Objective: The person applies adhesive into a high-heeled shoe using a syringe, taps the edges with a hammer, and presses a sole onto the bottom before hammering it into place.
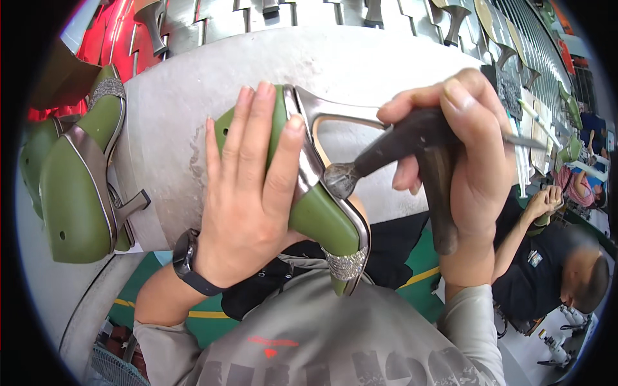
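A high-heeled shoe on a green last (328, 222) lies sideways across the light work surface, with a silver strap, a rhinestone band and a long metallic heel. My left hand (248, 186) grips it, fingers spread over its side and the thumb mostly hidden beneath. In my closed right hand (479, 148) is a hammer (405, 141) with a dark head and a worn handle. Its rounded striking face meets the sole edge by the silver strap; whether they touch, I cannot tell. A thin metal piece sticks out past the right hand's outer side.
Several similar green shoes (77, 199) stand at the left edge of the pale work surface (167, 90). Behind it, a metal slatted conveyor (225, 16) carries more heeled shoes. At the right, a co-worker in dark clothing (534, 276) handles a shoe.
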Available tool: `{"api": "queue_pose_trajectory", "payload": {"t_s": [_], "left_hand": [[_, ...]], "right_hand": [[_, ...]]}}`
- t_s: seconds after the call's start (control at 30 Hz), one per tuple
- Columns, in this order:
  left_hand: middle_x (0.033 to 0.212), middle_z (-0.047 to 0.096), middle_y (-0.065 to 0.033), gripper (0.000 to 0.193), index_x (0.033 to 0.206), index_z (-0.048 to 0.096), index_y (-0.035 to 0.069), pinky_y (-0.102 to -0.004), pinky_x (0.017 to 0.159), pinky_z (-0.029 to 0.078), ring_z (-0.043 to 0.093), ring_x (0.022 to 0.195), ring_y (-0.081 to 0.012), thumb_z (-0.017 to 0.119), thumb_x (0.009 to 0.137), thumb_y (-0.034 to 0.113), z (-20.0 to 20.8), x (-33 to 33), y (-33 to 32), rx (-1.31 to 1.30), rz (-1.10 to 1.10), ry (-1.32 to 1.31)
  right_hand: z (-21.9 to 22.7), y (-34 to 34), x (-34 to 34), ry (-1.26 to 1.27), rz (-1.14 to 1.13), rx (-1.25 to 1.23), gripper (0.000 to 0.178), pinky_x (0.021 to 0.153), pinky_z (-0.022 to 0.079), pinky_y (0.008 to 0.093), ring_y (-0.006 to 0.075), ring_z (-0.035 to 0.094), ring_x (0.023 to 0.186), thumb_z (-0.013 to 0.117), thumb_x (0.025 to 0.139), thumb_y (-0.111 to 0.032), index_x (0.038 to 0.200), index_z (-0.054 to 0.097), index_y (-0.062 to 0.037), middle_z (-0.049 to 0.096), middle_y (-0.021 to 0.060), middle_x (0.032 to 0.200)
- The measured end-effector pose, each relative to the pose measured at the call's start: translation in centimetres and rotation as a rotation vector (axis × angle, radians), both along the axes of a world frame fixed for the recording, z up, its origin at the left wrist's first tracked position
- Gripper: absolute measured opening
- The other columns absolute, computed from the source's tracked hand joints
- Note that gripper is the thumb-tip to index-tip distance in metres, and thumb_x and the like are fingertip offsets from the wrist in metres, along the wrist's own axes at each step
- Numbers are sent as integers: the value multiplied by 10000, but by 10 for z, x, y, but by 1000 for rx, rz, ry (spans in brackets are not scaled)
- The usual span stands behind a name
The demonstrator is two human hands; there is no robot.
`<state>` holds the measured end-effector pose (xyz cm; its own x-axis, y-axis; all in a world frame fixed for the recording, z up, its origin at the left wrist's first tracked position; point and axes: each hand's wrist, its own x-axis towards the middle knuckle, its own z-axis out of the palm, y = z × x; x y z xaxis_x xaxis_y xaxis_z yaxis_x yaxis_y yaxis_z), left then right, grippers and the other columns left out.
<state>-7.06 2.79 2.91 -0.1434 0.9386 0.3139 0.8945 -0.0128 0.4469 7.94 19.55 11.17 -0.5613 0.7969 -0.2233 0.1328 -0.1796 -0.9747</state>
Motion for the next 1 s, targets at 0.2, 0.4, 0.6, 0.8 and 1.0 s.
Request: {"api": "queue_pose_trajectory", "payload": {"t_s": [0.2,0.4,0.6,0.8,1.0], "left_hand": [[1594,373,-326,846,1595,323,67,-743,1096,335,424,1456,-501,718,922,395,-5,2,5,40,38,67],[1606,288,-382,1134,1613,253,27,-731,1126,300,353,1469,-569,904,746,360,5,-3,3,-62,-26,17],[1614,322,-334,1095,1600,304,59,-746,1114,304,374,1473,-531,882,740,414,-4,0,4,40,-1,6],[1618,301,-352,1188,1607,284,47,-733,1117,310,361,1470,-552,922,668,400,1,-2,1,31,-37,-9],[1660,234,-323,1308,1622,228,26,-710,1176,248,294,1517,-524,984,591,305,26,-1,-2,-168,-45,63]], "right_hand": [[-16,4,-12,129,-103,-23,281,401,496,251,189,605,446,503,1028,-262,970,566,6,713,266,887],[-8,35,-37,-49,163,-44,277,386,470,231,170,613,437,514,1023,-267,952,562,-4,729,242,891],[-11,26,-12,143,202,-56,249,358,474,253,179,571,377,525,1003,-245,876,527,-31,716,262,822],[-2,35,-28,-28,299,-90,247,415,474,238,161,593,434,569,1007,-239,893,570,-20,738,207,871],[0,19,39,-1,377,719,80,567,565,283,187,699,631,659,944,-54,935,639,23,745,178,923]]}}
